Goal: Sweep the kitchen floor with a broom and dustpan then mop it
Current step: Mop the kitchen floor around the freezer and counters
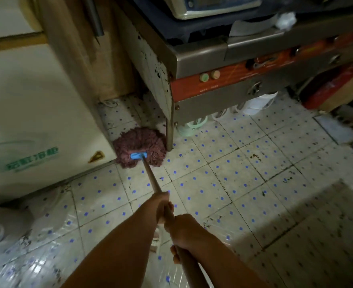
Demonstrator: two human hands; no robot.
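A mop with a reddish-brown string head point(140, 147) and a blue clamp point(137, 155) lies flat on the tiled floor point(244, 183). The head sits in the gap between a white appliance and a metal leg. Its brown handle point(153, 181) runs back toward me. My left hand point(163, 206) grips the handle further down the shaft. My right hand point(185, 231) grips it closer to my body. Both hands are closed around the handle. No broom or dustpan shows.
A white chest appliance point(36, 121) with green lettering stands at the left. A steel stove stand point(233, 65) with an orange panel fills the upper right, its leg point(169, 129) beside the mop head. White and pale green containers point(258, 102) sit under it. A red box point(329, 86) stands at the far right.
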